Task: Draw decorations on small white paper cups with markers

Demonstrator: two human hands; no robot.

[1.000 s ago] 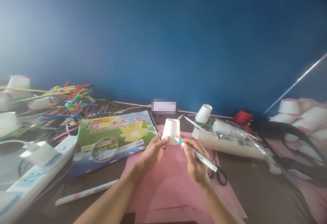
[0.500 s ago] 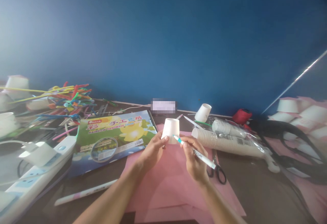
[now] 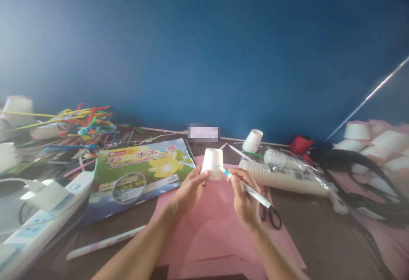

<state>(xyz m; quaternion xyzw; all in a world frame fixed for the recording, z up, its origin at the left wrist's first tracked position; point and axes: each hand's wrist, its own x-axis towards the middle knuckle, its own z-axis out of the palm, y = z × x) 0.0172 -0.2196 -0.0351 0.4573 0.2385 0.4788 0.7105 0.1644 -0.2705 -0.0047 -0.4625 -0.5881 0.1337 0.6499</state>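
Observation:
A white paper cup (image 3: pixel 212 161), turned upside down, is gripped near its rim by my left hand (image 3: pixel 192 186), thumb on the front. My right hand (image 3: pixel 246 195) is closed around a white marker (image 3: pixel 252 192) with a teal band near the tip. The marker's tip meets the cup's side, where a small teal mark shows. Beneath both hands lie sheets of pink paper (image 3: pixel 204 229). Black-handled scissors (image 3: pixel 275 218) rest on the paper's right side, partly hidden by my right hand.
To the left are a craft paper pack (image 3: pixel 140 165) with a clear ring on it, a power strip (image 3: pixel 76 186), another marker (image 3: pixel 105 242) and a bundle of pipe cleaners (image 3: pixel 89 122). Stacked paper cups (image 3: pixel 281 178) lie right, near a single upturned cup (image 3: pixel 252 140) and a black strap (image 3: pixel 367 169).
The marker tip has shifted slightly up against the cup, and a small teal mark is visible there. Both hands keep their hold; the view has moved slightly.

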